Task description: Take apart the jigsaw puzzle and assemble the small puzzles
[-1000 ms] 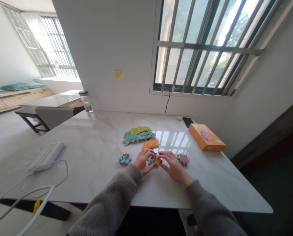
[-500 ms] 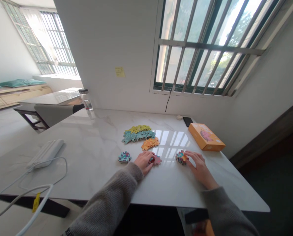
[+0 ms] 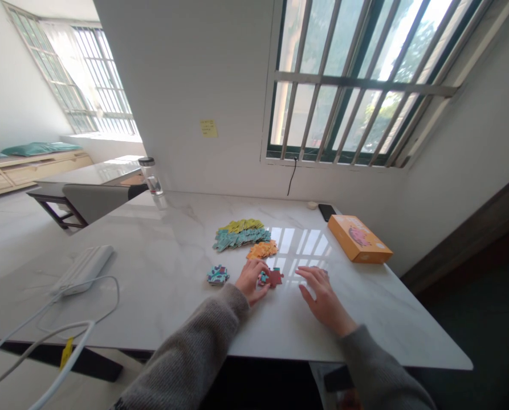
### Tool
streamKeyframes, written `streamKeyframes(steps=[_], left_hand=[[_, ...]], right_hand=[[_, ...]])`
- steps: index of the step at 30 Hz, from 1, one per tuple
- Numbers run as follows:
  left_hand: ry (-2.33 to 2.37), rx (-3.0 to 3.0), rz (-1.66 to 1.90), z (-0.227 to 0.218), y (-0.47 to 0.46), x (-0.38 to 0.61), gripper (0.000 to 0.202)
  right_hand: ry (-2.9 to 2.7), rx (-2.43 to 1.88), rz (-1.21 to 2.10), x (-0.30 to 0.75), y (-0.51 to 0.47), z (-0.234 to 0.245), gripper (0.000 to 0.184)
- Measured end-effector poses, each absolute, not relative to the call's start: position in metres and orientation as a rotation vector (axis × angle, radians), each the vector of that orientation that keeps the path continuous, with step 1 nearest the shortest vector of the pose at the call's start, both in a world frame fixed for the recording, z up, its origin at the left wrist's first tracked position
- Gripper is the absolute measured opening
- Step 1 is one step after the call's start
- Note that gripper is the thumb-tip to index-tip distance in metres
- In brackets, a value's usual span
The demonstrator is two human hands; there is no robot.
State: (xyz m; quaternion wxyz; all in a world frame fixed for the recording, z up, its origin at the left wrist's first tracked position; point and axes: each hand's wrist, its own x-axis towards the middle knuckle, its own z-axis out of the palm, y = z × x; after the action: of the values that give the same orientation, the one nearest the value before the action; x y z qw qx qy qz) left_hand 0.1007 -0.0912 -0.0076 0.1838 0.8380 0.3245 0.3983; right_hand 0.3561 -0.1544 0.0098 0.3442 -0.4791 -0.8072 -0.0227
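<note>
Left hand (image 3: 249, 282) lies curled against a small cluster of jigsaw pieces (image 3: 273, 277), partly hiding them, though whether it grips them is hard to make out. Right hand (image 3: 320, 296) is spread wide and empty, just beside them above the marble table (image 3: 151, 245). Yellow, teal and orange piles (image 3: 241, 238) lie ahead, near an orange box (image 3: 359, 239), below a barred window (image 3: 343, 85).

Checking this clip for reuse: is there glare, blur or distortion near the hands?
In the head view, window light throws a bright glare on the marble tabletop just beyond the right hand; the wide lens bends the window bars and table edges; the red jigsaw piece by the left hand looks small but fairly sharp.
</note>
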Motion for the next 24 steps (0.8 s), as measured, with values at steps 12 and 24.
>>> streamKeyframes(steps=[12, 24], left_hand=[[0.780, 2.393, 1.118, -0.014, -0.091, 0.100, 0.052], [0.987, 2.454, 0.896, -0.026, -0.083, 0.101, 0.027]], right_hand=[[-2.070, -1.179, 0.090, 0.333, -0.147, 0.016, 0.022], [-1.836, -1.650, -0.141, 0.407, -0.153, -0.010, 0.020]])
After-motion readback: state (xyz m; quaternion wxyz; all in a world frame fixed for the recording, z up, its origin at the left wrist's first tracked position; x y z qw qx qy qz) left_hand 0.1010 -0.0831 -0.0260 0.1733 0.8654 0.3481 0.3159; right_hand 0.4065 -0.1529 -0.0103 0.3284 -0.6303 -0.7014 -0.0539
